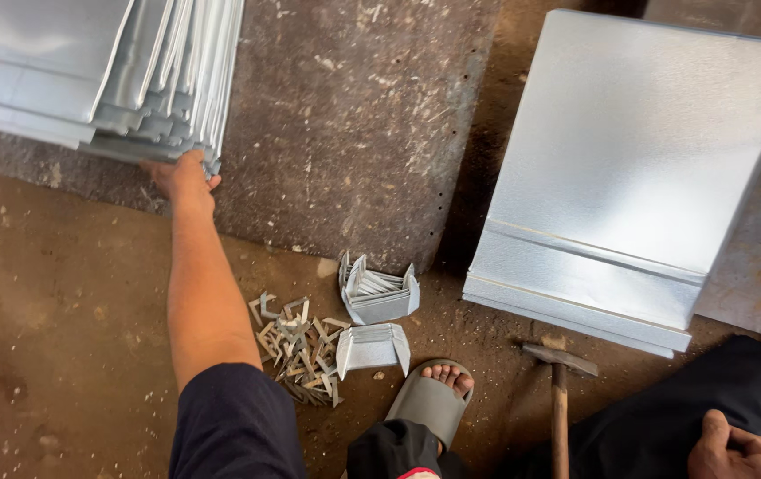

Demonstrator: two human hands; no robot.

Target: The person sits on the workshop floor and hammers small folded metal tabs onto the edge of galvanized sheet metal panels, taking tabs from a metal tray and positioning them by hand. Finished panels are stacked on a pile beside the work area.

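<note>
My left hand reaches far forward and grips the near edge of a stack of bent galvanized metal sheets lying at the top left. My right hand rests curled on my dark trouser leg at the bottom right, with nothing in it. A second stack of flat galvanized sheets with a folded seam lies to the right, untouched.
A rusty dark metal plate covers the dirt floor between the stacks. Small folded metal pieces and a pile of several small metal clips lie near my sandalled foot. A wooden-handled hammer lies on the ground.
</note>
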